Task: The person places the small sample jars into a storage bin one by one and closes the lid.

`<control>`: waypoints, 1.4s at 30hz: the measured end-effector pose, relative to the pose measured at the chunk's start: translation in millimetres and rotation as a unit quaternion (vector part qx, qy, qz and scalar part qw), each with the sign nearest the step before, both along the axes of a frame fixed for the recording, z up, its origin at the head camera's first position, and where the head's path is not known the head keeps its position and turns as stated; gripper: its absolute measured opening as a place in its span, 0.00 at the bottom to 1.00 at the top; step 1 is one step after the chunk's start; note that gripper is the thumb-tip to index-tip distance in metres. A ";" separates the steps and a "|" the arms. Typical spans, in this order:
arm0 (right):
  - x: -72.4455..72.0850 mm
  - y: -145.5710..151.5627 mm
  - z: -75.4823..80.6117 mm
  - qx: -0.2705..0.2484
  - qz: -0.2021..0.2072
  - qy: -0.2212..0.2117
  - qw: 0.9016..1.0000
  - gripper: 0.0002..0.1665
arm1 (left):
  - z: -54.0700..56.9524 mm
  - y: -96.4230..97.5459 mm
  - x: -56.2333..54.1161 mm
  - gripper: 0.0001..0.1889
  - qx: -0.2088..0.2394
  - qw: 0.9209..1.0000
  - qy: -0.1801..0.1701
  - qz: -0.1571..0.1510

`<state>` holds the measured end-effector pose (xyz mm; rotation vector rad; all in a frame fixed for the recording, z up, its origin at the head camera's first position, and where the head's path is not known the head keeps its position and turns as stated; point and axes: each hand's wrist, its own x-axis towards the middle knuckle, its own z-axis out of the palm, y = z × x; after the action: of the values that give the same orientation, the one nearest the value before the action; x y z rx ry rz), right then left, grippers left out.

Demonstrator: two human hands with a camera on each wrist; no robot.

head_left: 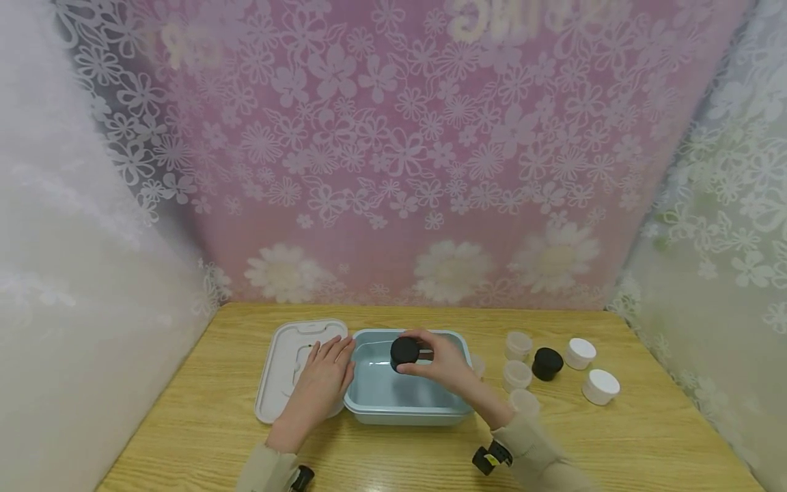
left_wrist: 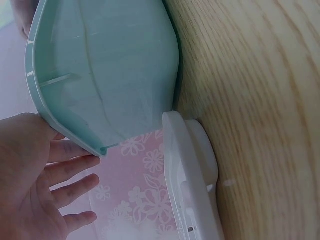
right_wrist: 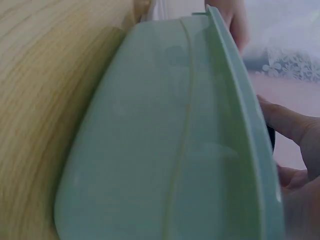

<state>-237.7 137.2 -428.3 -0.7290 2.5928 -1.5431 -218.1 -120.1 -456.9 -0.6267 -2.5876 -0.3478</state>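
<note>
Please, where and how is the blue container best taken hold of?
Probably under the rim of the blue container at both short ends, coming from left and right: this rim overhangs its sloping walls. A translucent cup stands close by its right end.

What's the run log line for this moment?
Right hand: holds black jar over blue tub; left hand: at tub's rim; white lid: left of tub

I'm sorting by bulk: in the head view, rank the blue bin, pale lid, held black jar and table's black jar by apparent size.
1. Blue bin
2. Pale lid, partly covered
3. Held black jar and standing black jar: too alike to rank
</note>
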 end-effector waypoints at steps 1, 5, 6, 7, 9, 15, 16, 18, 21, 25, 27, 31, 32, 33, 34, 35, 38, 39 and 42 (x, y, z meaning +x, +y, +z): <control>0.0 -3.1 -2.2 0.006 0.004 -0.003 1.000 0.34 | 0.1 0.2 -0.1 0.21 -0.001 1.000 0.000 0.001; 0.0 -15.6 -11.2 0.032 0.019 -0.010 0.999 0.34 | 0.4 0.5 -0.1 0.21 -0.003 1.000 0.002 0.000; 0.2 -18.7 -12.8 0.038 0.028 -0.011 0.999 0.34 | 0.6 0.6 0.0 0.21 -0.001 1.000 0.001 0.000; 0.2 -21.6 -14.5 0.047 0.035 -0.010 0.998 0.34 | 0.7 0.5 0.3 0.21 -0.001 1.000 0.001 0.000; 0.7 -26.8 -16.9 0.064 0.050 -0.013 0.997 0.33 | 0.9 0.5 0.6 0.21 -0.002 1.000 -0.001 0.002; 0.7 -37.3 -21.3 0.122 0.107 -0.010 0.987 0.28 | 0.4 0.3 0.6 0.21 -0.002 1.000 0.004 0.003; 0.6 -38.3 -21.4 0.128 0.117 -0.006 0.985 0.27 | 0.4 0.2 0.6 0.21 -0.002 1.000 0.007 0.002; 0.6 -40.3 -20.8 0.139 0.129 -0.002 0.982 0.26 | 0.4 0.0 0.8 0.20 -0.003 1.000 0.011 0.002; 0.6 -42.4 -19.7 0.157 0.135 -0.002 0.978 0.26 | 0.1 -0.3 1.0 0.20 -0.005 1.000 0.014 0.002; 1.1 -44.8 -18.7 0.181 0.130 0.002 0.975 0.26 | -0.6 -0.4 0.6 0.20 -0.009 1.000 0.016 0.004; 1.2 -46.0 -18.4 0.179 0.132 -0.008 0.975 0.27 | -1.0 -0.2 0.2 0.20 -0.009 1.000 0.017 0.004; 0.6 -47.6 -19.1 0.154 0.141 -0.052 0.977 0.27 | -1.2 0.3 -0.1 0.20 -0.007 1.000 0.024 0.000; 0.4 -47.9 -19.2 0.146 0.142 -0.066 0.977 0.26 | -1.0 0.4 0.0 0.20 -0.006 1.000 0.025 -0.001; 0.2 -48.0 -19.4 0.138 0.144 -0.079 0.977 0.26 | -0.7 0.5 0.2 0.20 -0.005 1.000 0.027 -0.001; 0.1 -48.1 -19.4 0.131 0.146 -0.089 0.977 0.25 | -0.5 0.5 0.3 0.20 -0.005 1.000 0.027 -0.002; 0.0 -48.1 -19.6 0.124 0.149 -0.098 0.976 0.24 | -0.3 0.5 0.5 0.20 -0.005 1.000 0.027 -0.002; -0.1 -48.2 -19.6 0.105 0.157 -0.123 0.974 0.22 | 0.4 0.5 0.8 0.20 -0.005 1.000 0.024 -0.001; -0.1 -48.3 -19.7 0.100 0.159 -0.129 0.974 0.22 | 0.5 0.6 0.8 0.20 -0.005 1.000 0.023 -0.001; 0.1 -48.0 -19.3 0.094 0.160 -0.136 0.973 0.21 | 1.2 0.6 1.0 0.20 -0.006 1.000 0.020 0.000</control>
<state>-237.5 89.3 -447.6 -0.8036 2.2499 -1.1915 -217.1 -119.4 -455.8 -0.6325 -2.5533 -0.3183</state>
